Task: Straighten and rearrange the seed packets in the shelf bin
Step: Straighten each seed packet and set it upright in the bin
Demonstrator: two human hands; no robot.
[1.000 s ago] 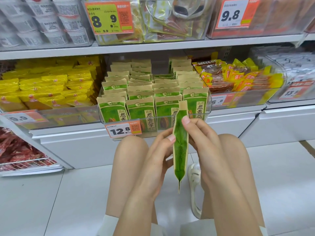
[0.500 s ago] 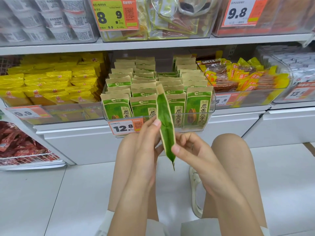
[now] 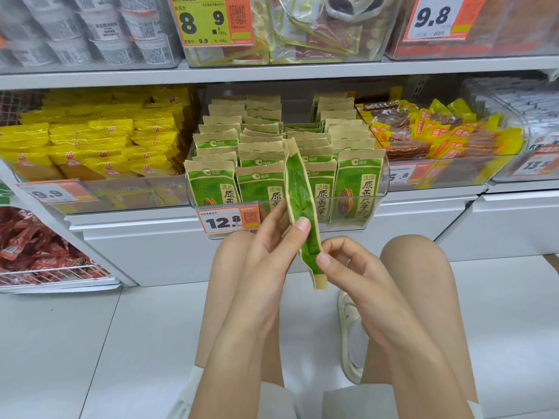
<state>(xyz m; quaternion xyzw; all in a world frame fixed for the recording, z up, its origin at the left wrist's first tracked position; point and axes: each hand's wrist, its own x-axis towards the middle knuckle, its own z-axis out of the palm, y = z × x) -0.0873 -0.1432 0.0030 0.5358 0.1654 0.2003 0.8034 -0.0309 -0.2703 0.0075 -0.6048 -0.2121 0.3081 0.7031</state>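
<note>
Head view: yellow packets point(image 3: 90, 146) left of bin point(image 3: 381, 179)

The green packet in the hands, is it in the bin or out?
Out. Both hands hold the green packet edge-on before the bin.

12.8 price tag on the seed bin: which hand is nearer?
Left. The left hand sits just below and right of the 12.8 price tag, fingers almost at its edge. The right hand is farther right, beyond the held packet.
</note>
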